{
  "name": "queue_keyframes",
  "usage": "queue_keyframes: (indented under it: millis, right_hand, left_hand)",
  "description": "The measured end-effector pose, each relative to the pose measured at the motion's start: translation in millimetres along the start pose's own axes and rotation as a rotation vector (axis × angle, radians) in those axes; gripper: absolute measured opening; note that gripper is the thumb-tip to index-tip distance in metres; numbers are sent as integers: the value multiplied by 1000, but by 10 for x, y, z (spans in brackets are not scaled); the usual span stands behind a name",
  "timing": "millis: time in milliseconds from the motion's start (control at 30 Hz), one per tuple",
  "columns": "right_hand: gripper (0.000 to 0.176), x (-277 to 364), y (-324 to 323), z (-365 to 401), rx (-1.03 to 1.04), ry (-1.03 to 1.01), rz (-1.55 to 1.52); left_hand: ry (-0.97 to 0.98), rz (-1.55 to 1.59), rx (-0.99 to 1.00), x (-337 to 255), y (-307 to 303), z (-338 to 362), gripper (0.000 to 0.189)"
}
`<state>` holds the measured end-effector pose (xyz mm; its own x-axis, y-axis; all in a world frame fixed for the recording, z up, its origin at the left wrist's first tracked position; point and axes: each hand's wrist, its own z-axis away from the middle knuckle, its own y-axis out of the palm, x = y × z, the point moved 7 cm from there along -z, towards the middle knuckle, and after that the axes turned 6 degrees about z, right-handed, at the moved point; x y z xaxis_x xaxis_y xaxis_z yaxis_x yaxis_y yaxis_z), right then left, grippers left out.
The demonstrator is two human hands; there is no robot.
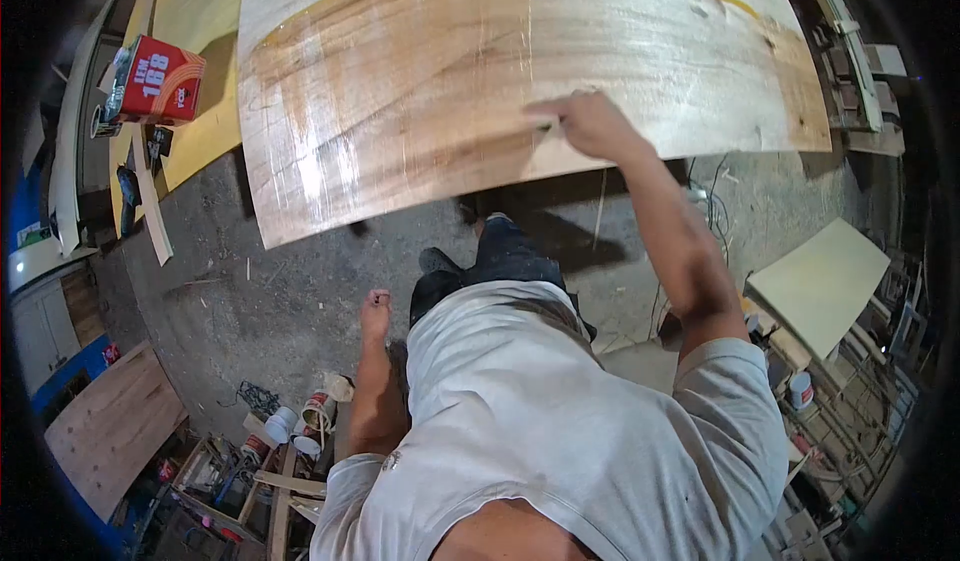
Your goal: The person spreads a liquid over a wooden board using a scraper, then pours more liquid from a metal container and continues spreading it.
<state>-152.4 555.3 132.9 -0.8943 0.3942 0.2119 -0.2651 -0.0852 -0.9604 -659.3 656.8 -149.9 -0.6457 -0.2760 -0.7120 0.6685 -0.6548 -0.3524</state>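
Glossy plywood sheet [420, 91], right hand [596, 126] perhaps against it

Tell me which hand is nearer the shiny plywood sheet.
Right: the right hand is over the plywood sheet near its edge; the left hand hangs clear of it, beside the body.

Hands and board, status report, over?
Right hand over glossy plywood sheet, contact unclear. Left hand lowered, off the sheet. Red can beside sheet, away from both hands.

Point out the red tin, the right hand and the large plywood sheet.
Red tin [160, 89], head view: on its printed side.
Right hand [600, 129], head view: on its back.
Large plywood sheet [400, 101], head view: on its glossy top.
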Motion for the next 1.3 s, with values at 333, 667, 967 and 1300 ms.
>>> queue_keyframes:
  millis: [333,667,967,1300]
  right_hand:
    - [55,-1718,-520,-2080,-270,154,334]
    - [44,-1876,-542,-2278,-113,93,374]
    - [32,-1386,-256,-1808,-64,52,335]
    - [40,-129,351,-158,11,-27,313]
  left_hand:
    - [-93,-43,-59,-617,476,-354,16]
    - [-147,-41,-12,-954,783,-274,21]
    - [-120,-39,-18,-1195,682,-261,22]
    - [-10,106,119,-252,361,28,14]
